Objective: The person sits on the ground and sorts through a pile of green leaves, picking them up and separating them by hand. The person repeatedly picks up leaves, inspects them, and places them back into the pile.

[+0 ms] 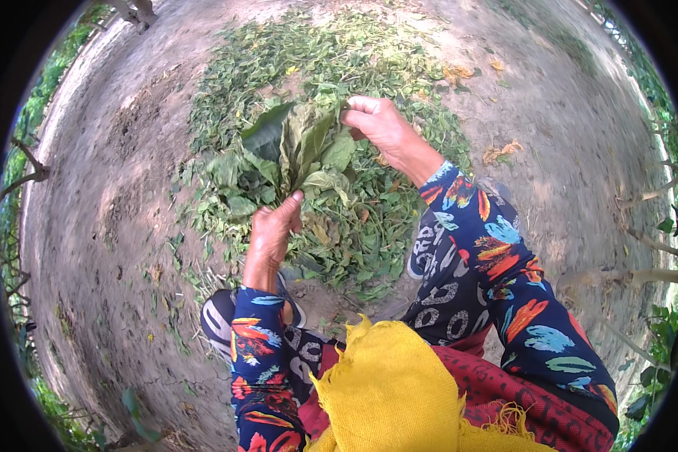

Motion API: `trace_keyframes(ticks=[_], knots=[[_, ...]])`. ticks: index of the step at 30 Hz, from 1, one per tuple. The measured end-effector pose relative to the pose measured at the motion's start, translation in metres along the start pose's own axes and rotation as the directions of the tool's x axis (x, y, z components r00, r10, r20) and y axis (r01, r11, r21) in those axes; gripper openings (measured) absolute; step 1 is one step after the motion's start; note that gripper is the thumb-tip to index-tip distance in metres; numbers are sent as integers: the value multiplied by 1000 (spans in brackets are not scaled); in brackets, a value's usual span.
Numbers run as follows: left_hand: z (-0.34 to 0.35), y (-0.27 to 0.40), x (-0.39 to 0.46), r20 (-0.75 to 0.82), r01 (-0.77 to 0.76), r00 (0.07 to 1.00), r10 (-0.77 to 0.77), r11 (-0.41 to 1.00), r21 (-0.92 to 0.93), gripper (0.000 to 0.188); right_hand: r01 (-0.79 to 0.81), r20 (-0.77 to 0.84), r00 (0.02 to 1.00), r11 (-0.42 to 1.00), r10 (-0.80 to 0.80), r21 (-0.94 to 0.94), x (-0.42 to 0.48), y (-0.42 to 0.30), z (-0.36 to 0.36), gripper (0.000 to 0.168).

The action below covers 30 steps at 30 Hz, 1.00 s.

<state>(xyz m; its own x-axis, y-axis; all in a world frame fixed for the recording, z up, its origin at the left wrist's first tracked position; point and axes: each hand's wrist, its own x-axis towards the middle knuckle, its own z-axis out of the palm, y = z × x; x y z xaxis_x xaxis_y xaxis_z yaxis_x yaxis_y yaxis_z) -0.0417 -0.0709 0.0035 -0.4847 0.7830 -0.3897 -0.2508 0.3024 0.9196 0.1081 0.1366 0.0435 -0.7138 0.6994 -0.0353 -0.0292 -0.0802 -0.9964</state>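
A bunch of large, partly wilted green leaves [299, 147] fans upward from my left hand [275, 229], which grips it at the stem end with the thumb on top. My right hand [381, 127] is at the bunch's upper right edge, its thumb and fingers pinched together there; whether a leaf tip is between them is partly hidden. Some leaves are dark green, others pale and crumpled. Below the bunch, a broad heap of cut leaves and stems [367, 237] covers the ground in front of my feet.
Dry, bare soil [135, 226] surrounds the heap. Orange-brown withered blossoms [502, 152] lie to its right. My shoe [415, 260] stands at the heap's near right edge. A yellow fringed cloth [395, 384] hangs in front of me. Bare branches [650, 198] and greenery line the right rim.
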Motion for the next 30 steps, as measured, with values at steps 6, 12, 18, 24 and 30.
trace_keyframes(ticks=[6,12,18,24,30], knots=[[28,-66,-44,-73,77,992,-101,959,-271,30,80,131,991,884,-21,-460,1,22,-12,14],[39,-131,-66,-22,308,945,-327,909,-282,31,147,61,989,822,-137,-550,-12,45,-38,21],[58,-182,-79,-3,500,866,-500,866,-23,33,15,-35,999,852,-40,-524,-28,80,-53,21],[64,-196,-84,54,573,820,-570,816,-81,30,-269,-198,958,884,207,-382,-42,127,-68,18],[62,-202,-90,17,652,755,-656,748,-124,26,-482,-283,852,870,440,-99,-54,160,-89,13]])
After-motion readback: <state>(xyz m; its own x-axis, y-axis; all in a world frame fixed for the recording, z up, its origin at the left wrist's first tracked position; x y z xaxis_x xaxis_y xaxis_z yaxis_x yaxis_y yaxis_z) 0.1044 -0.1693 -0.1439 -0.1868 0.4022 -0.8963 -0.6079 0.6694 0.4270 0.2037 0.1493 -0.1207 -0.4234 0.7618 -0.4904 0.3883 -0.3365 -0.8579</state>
